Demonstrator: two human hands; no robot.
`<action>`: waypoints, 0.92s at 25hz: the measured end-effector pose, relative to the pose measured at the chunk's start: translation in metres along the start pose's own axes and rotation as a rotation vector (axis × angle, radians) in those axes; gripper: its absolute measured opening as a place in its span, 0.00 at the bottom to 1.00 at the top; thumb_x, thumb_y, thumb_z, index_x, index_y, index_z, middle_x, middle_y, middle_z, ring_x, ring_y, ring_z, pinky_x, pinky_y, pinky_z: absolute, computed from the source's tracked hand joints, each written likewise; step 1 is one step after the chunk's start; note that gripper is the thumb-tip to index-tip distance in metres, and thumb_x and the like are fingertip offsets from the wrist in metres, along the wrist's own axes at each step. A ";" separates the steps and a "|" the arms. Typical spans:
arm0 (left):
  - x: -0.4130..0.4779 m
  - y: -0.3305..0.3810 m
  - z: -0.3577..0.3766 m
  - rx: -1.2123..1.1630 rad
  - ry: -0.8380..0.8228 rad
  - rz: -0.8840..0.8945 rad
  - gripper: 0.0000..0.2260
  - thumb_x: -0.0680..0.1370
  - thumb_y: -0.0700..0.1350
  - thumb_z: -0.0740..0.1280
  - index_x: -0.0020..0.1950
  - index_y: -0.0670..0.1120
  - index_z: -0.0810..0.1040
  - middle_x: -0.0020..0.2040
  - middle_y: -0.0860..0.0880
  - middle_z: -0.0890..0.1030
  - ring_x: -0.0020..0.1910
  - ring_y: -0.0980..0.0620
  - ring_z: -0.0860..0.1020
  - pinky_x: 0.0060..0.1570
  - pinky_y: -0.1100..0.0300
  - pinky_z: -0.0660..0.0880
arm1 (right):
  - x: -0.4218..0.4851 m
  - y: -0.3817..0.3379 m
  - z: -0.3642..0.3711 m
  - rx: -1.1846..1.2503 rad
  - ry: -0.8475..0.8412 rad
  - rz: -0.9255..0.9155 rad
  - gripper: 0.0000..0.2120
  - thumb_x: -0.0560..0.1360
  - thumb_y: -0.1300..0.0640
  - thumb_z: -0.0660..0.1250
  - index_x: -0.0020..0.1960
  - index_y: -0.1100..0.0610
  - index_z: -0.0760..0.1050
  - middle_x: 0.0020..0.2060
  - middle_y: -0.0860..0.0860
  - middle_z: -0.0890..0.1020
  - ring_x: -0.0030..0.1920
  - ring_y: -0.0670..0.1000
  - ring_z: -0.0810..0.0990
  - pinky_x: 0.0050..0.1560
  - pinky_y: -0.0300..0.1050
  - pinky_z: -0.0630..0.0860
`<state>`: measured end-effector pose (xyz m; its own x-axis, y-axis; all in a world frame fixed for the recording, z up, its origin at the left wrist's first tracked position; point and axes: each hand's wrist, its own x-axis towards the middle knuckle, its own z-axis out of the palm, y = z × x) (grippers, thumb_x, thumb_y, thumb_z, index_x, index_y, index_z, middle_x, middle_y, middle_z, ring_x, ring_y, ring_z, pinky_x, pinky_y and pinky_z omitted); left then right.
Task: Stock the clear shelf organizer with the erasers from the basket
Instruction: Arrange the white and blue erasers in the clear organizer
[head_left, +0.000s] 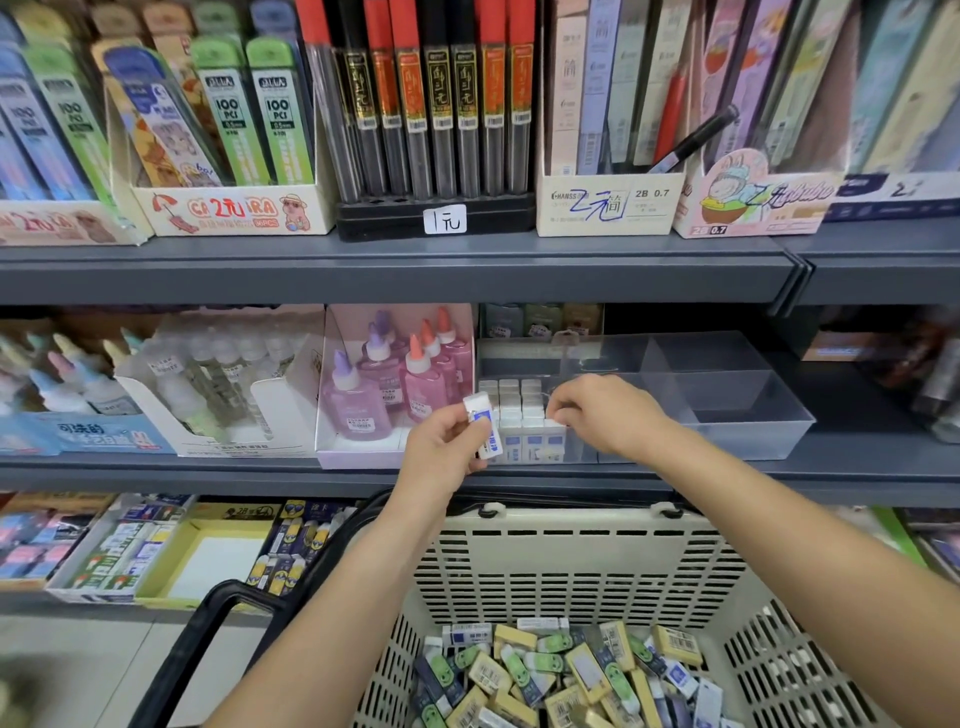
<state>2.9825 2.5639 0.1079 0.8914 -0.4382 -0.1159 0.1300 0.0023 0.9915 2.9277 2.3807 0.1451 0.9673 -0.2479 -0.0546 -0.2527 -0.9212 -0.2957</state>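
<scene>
The clear shelf organizer (727, 410) stands on the middle shelf, with several white erasers (511, 410) packed upright in its left compartment. My left hand (447, 447) holds a white and blue eraser (483, 423) just in front of that compartment. My right hand (602, 413) reaches into the organizer, its fingertips pinching the top of a white eraser (555, 427) at the right end of the front row. Below, the cream basket (571, 561) holds several loose erasers (566, 675) in green, yellow and white wrappers.
Pink glue bottles (395, 384) in a box stand left of the organizer, and a box of clear glue bottles (218, 379) further left. The organizer's right compartments are bare. Pencil lead boxes (436, 114) fill the top shelf. The basket's black handle (208, 623) sticks out left.
</scene>
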 end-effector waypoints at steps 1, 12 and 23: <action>0.000 -0.001 0.001 -0.003 -0.009 -0.007 0.10 0.77 0.40 0.66 0.57 0.41 0.77 0.47 0.45 0.81 0.42 0.50 0.76 0.39 0.61 0.75 | 0.001 0.000 0.000 -0.008 -0.009 -0.007 0.11 0.78 0.56 0.58 0.50 0.49 0.78 0.52 0.46 0.81 0.52 0.52 0.77 0.50 0.51 0.76; -0.002 0.006 0.024 0.028 -0.085 0.020 0.09 0.75 0.35 0.67 0.45 0.50 0.76 0.41 0.51 0.79 0.34 0.61 0.78 0.37 0.65 0.78 | -0.014 -0.012 -0.017 0.371 0.102 -0.110 0.08 0.76 0.50 0.63 0.41 0.47 0.79 0.37 0.44 0.82 0.40 0.44 0.79 0.45 0.44 0.75; 0.010 0.000 0.005 0.366 0.129 0.104 0.12 0.74 0.39 0.68 0.56 0.47 0.71 0.49 0.52 0.75 0.44 0.53 0.74 0.50 0.56 0.74 | 0.006 0.021 -0.027 0.194 0.147 0.024 0.04 0.74 0.51 0.66 0.48 0.49 0.77 0.41 0.44 0.79 0.43 0.47 0.77 0.44 0.36 0.69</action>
<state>2.9886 2.5549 0.1067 0.9417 -0.3363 0.0030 -0.1066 -0.2900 0.9511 2.9279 2.3520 0.1645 0.9438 -0.3227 0.0710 -0.2525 -0.8431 -0.4749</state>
